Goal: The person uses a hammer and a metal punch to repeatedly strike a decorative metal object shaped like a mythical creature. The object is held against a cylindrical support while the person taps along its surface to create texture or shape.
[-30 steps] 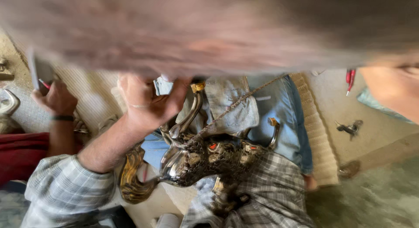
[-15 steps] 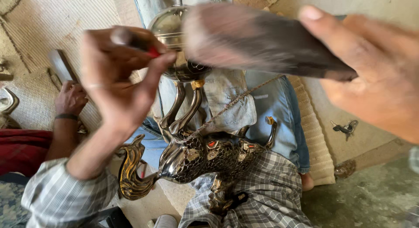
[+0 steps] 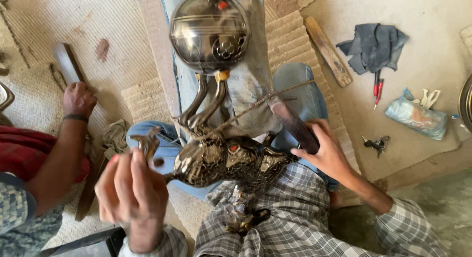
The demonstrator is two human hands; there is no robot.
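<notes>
A dark, engraved metal animal figure (image 3: pixel 226 161) lies across my lap, its curved stems carrying a round metal globe (image 3: pixel 209 31). A thin cord (image 3: pixel 260 102) runs from the figure's neck up to the right. My right hand (image 3: pixel 324 151) grips a dark flat stick (image 3: pixel 290 122) at the figure's right end. My left hand (image 3: pixel 130 188) hovers blurred just left of the figure's curled end (image 3: pixel 147 144), fingers closed together, a bit of red showing at the fingertips.
Another person sits at the left; their hand (image 3: pixel 78 99) rests on a dark flat tool (image 3: pixel 66 63) on the woven mat (image 3: pixel 39 31). On the floor to the right lie a wooden stick (image 3: pixel 327 50), dark cloth (image 3: pixel 373 45), red screwdrivers (image 3: pixel 377 87), a plastic bag (image 3: pixel 417 117) and keys (image 3: pixel 376 143).
My right hand has dropped from near the camera to the figure's right end, still holding the dark stick. My left hand has come down from beside the globe to the figure's left.
</notes>
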